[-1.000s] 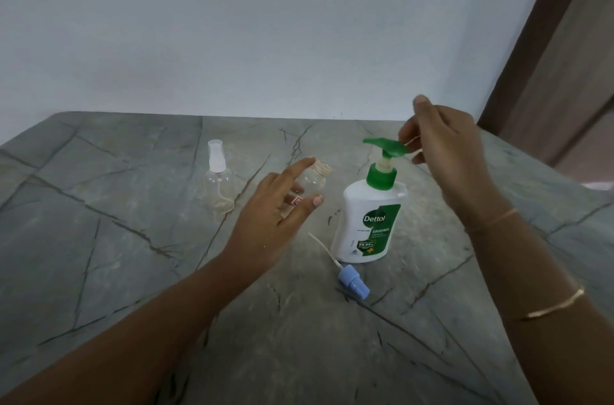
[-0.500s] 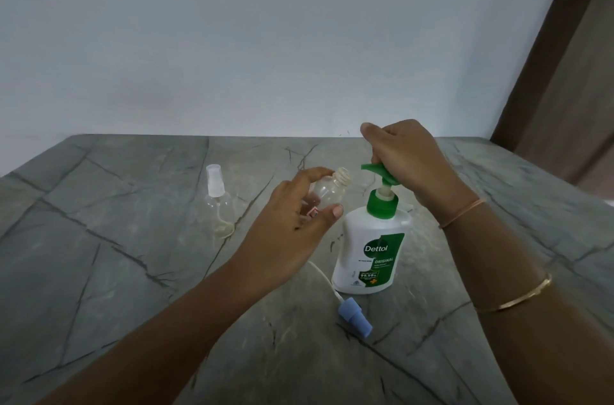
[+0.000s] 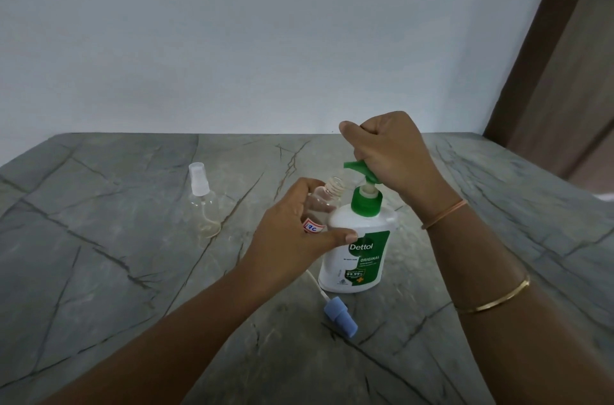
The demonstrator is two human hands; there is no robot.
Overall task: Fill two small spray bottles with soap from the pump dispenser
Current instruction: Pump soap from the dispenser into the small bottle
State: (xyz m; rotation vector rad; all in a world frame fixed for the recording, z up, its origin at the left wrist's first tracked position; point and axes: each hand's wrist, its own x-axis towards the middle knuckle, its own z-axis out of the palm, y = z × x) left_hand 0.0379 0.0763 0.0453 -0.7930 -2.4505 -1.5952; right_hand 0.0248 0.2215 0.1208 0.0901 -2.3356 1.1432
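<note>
The dispenser (image 3: 357, 252) is glossy white plastic, both small bottles (image 3: 202, 202) clear plastic, the worktop (image 3: 99, 271) matt veined stone.

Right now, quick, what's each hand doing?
Left hand: holds the open spray bottle.
Right hand: grips the green pump head.

I see a grey stone table (image 3: 99, 271) veined with dark cracks across my near view, plain pale wall (image 3: 265, 39) behind its far edge, brown door frame (image 3: 545, 39) far right
</note>
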